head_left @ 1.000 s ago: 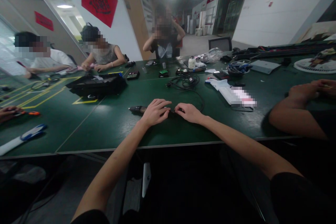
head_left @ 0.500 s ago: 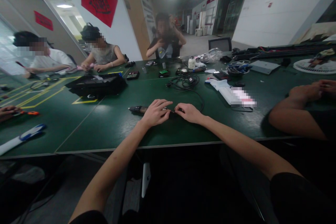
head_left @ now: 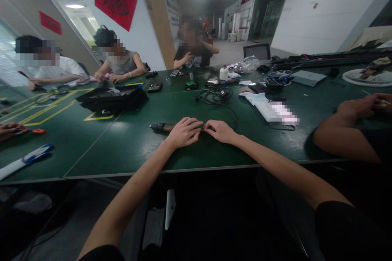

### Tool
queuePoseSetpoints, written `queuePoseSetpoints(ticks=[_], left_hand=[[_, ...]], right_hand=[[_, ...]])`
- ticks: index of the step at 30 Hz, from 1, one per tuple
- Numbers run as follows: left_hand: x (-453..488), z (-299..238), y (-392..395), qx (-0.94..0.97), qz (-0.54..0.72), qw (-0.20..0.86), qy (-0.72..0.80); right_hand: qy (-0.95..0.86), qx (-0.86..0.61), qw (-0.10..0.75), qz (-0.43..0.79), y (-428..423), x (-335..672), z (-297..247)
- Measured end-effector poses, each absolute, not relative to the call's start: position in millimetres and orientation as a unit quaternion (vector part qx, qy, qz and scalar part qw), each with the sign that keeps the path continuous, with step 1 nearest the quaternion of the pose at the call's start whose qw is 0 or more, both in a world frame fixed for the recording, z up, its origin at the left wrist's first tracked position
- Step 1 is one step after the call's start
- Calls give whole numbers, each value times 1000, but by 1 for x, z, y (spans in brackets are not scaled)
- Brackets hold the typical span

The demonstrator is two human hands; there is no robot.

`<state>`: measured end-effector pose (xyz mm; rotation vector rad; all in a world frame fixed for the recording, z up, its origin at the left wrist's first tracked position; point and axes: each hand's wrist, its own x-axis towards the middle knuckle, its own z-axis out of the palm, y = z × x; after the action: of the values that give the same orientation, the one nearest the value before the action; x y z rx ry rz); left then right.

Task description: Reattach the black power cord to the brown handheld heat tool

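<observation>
Both my hands rest close together on the green table [head_left: 128, 151]. My left hand [head_left: 183, 132] lies over a dark rod-shaped tool [head_left: 161, 127] with its fingers curled around the shaft. The tool's metal end sticks out to the left of that hand. My right hand [head_left: 219, 131] pinches the tool's other end, where a black cable [head_left: 230, 112] leads off toward the back. The fingertips of the two hands almost touch.
A black bag [head_left: 113, 98] lies at the back left, a coil of black cable [head_left: 216, 94] behind my hands, a white device [head_left: 260, 104] to the right. Another person's arm [head_left: 343, 130] rests at the right edge. Three people sit at the far side.
My left hand's fingers have shifted slightly right along the tool, closing toward my right hand. The person at the far end lowered their arms.
</observation>
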<state>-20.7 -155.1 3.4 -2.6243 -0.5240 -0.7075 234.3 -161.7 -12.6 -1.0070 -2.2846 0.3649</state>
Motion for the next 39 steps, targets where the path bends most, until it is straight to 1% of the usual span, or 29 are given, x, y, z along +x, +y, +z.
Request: queuePoseSetpoints(ticks=[7, 13, 20, 26, 34, 39], left_hand=[[-4, -2, -159, -955, -186, 192, -128], [-19, -1, -155, -934, -248, 180, -185], [-10, -3, -158, -945, -220, 185, -157], [-19, 0, -155, -931, -254, 177, -191], [-9, -1, -159, -947, -224, 170, -154], [-21, 2, -154, -931, -265, 159, -196]], right_hand=[[-861, -390, 301, 129, -159, 235, -16], [-862, -384, 302, 135, -161, 234, -13], [-860, -392, 301, 127, -160, 234, -15], [-862, -384, 302, 135, -162, 234, -13], [-859, -390, 304, 135, -161, 235, -12], [-858, -386, 306, 141, -162, 234, -12]])
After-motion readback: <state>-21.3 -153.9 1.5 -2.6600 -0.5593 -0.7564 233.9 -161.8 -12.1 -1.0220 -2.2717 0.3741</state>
